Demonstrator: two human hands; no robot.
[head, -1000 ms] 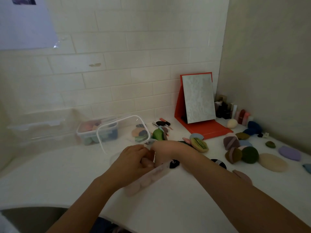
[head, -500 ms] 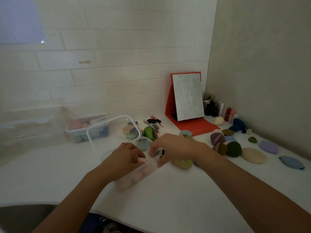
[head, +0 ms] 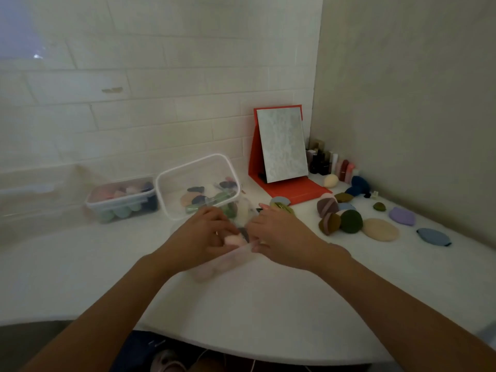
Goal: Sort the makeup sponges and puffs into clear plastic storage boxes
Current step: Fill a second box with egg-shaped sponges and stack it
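- The left hand (head: 204, 234) has its fingers curled around a small pale pink sponge (head: 233, 240), just above the open clear plastic box (head: 214, 267) that stands in the middle of the white counter (head: 268, 304).
- The right hand (head: 279, 232) lies at the right end of this box with bent fingers; the blur does not let me tell if it grips the rim or only touches it.
- The sponge should be light, soft and springy, so I judge a gentle pinch on its sides is enough; a hard squeeze would make it spring out when released.
- The box looks light, thin and smooth, so it may slide on the counter; a hold on the rim would steady it.
- Many puffs lie toward the back right corner, among them a flat beige oval puff (head: 379, 229) and a dark green round puff (head: 351, 221); being flat, they are best lifted at the edge.
- A second clear plastic box (head: 120, 202), already filled, stands at the back edge on the left.
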